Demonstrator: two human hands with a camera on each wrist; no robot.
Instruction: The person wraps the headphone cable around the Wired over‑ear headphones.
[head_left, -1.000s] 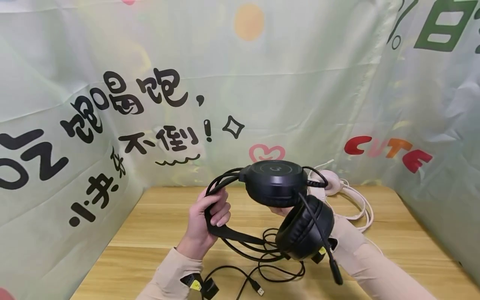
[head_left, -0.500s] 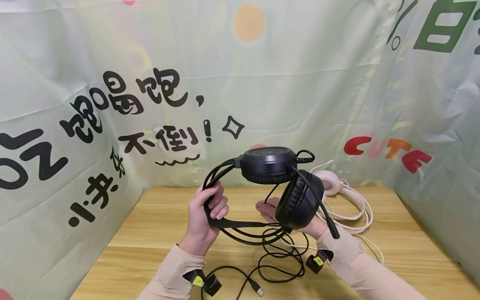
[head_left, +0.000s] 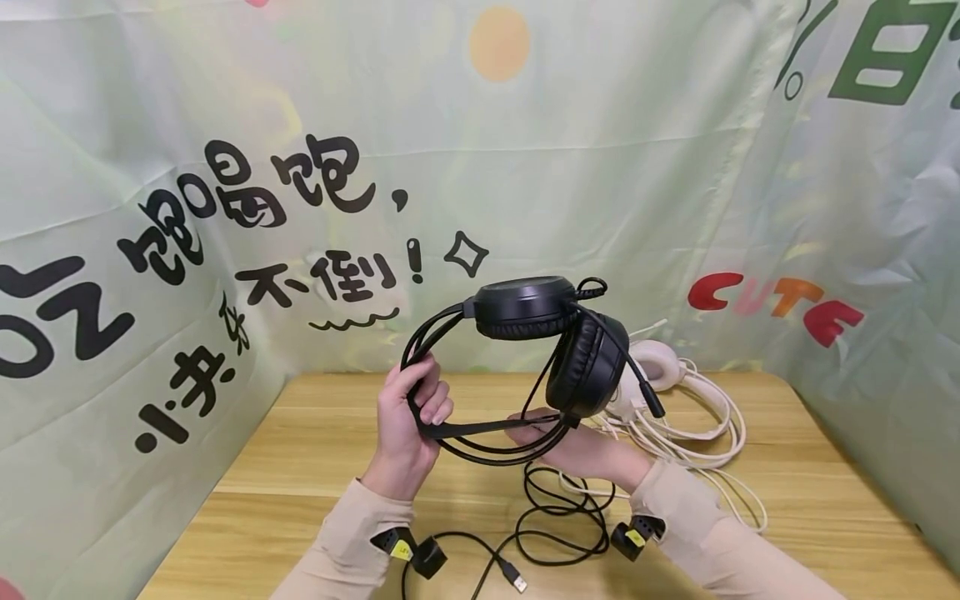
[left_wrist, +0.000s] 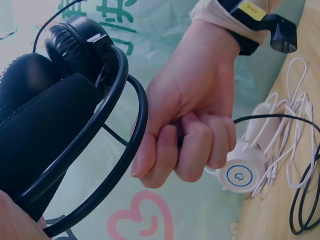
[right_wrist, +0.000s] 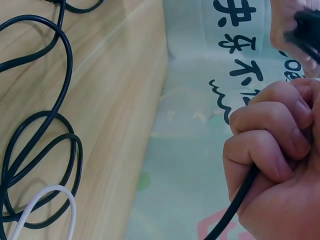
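My left hand grips the headband of a black headset, held up over the table with its ear cups to the right. A thin microphone boom sticks out from the cups. Behind the headband, my right hand is partly hidden in the head view. In the right wrist view its fingers curl around the headset's black cable. Loose loops of black cable lie on the wooden table, ending in a USB plug near the front edge.
White headphones with bundled white cable lie at the back right of the wooden table. A printed fabric curtain encloses the table at the back and sides.
The headset has risen a little and shifted left in my left hand. My right hand has come from behind the ear cups leftward and down, and now shows below them.
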